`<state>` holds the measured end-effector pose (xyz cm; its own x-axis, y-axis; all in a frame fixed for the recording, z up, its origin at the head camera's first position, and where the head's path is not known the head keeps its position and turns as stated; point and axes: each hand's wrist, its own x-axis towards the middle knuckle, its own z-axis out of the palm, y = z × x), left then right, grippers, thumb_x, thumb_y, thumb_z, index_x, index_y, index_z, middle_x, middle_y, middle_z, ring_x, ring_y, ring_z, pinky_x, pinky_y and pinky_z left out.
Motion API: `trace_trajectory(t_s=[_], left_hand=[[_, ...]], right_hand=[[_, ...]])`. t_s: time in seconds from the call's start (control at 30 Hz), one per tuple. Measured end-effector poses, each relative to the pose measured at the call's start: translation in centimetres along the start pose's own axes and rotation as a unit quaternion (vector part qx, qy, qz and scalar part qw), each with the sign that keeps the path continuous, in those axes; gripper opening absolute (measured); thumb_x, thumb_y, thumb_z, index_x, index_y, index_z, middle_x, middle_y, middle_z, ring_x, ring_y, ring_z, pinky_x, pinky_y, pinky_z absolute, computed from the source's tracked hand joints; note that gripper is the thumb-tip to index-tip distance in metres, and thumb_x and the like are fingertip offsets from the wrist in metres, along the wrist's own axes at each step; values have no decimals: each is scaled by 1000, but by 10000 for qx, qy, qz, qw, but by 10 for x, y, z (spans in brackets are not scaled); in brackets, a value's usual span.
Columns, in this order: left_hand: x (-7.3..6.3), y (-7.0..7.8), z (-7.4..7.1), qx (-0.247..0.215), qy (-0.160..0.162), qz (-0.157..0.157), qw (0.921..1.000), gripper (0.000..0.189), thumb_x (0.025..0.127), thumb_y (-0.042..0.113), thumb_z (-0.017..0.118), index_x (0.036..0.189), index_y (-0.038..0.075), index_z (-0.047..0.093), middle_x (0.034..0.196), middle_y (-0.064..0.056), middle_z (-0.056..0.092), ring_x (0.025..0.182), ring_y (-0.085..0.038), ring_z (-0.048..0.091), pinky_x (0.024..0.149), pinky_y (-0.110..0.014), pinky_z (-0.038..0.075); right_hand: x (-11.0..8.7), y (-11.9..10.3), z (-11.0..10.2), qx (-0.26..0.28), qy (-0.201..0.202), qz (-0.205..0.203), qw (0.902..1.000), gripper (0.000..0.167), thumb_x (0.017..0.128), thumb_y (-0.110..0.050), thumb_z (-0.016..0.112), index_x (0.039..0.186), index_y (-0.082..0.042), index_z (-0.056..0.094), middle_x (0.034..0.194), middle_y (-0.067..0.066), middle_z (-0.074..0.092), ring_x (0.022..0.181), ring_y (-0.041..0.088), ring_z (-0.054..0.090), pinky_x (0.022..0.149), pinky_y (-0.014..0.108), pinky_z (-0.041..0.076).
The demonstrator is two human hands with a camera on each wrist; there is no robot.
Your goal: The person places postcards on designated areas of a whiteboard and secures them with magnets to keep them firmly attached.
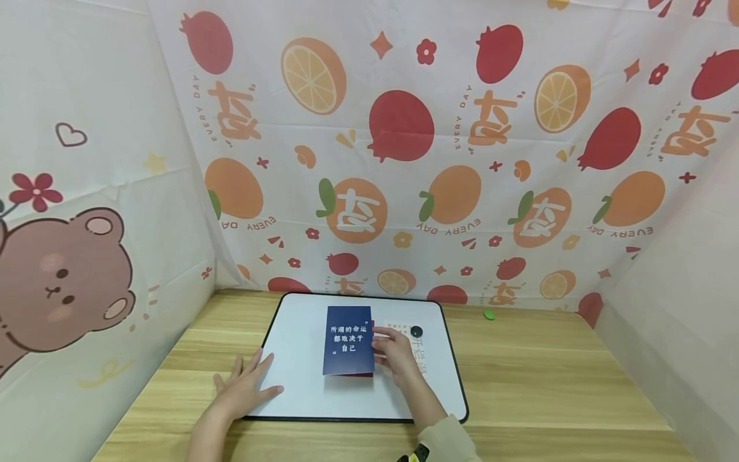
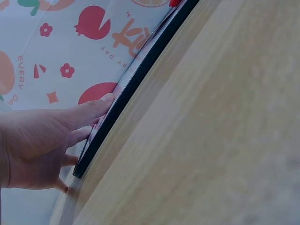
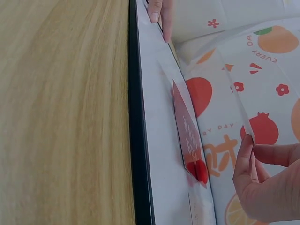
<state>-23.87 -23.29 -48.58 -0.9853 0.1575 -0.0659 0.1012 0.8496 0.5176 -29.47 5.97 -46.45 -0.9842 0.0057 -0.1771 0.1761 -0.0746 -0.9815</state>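
Note:
My right hand [image 1: 395, 354] pinches the right edge of a dark blue card [image 1: 348, 359] with white Chinese writing. In the right wrist view the card [image 3: 239, 103] appears edge-on between thumb and fingers, raised above the whiteboard [image 3: 157, 117]. Beneath it on the board lies a red card [image 3: 184, 126] with a red round magnet [image 3: 201, 171] at one end; from the head view the blue card hides most of it. Fingers spread, my left hand [image 1: 245, 388] rests on the left edge of the whiteboard [image 1: 294, 359], its thumb on the surface.
Right of the blue card, a pale card [image 1: 424, 359] with printed writing lies on the board under a black round magnet [image 1: 416, 332]. A small green round piece [image 1: 489, 314] sits on the wooden table [image 1: 537, 378] behind right. Fruit-print cloth [image 1: 398, 256] hangs behind.

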Motion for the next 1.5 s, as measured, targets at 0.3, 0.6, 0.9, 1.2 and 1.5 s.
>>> trace_trajectory(t_s=[0.3,0.6,0.9,1.2,1.5], left_hand=[[-1,1,-2,-23,4,2,10000,81,82,48,62,137,-4,35,143,-31,16,122,-62,4,84,-77,-6],[0,0,0,21,-26,-69,10000,82,82,50,61,138,-4,35,143,-31,16,122,-62,3,84,-77,-6],[2,0,0,33,-7,-86,10000,82,82,50,61,138,-4,35,144,-30,16,122,-62,3,84,-77,-7],[2,1,0,102,-15,-169,9998,82,82,51,61,138,-3,36,143,-31,17,122,-62,4,85,-77,-7],[1,4,0,125,-5,-251,9996,82,81,52,61,138,-3,36,143,-30,17,123,-61,3,86,-76,-7]], right_hand=[[4,1,1,-35,105,167,9998,35,84,4,55,119,2,57,92,9,66,73,15,62,67,31,52],[7,4,3,62,67,310,9995,37,84,5,57,120,2,56,92,8,66,74,16,63,69,33,53],[10,5,9,93,20,385,9992,38,83,4,59,121,1,55,95,9,65,79,18,64,76,36,52],[11,5,18,89,-34,300,9995,37,81,6,59,118,2,56,92,9,65,76,16,64,74,36,53],[11,8,25,-23,-24,337,9994,35,83,4,59,117,-1,57,92,8,65,74,16,64,72,34,53]])
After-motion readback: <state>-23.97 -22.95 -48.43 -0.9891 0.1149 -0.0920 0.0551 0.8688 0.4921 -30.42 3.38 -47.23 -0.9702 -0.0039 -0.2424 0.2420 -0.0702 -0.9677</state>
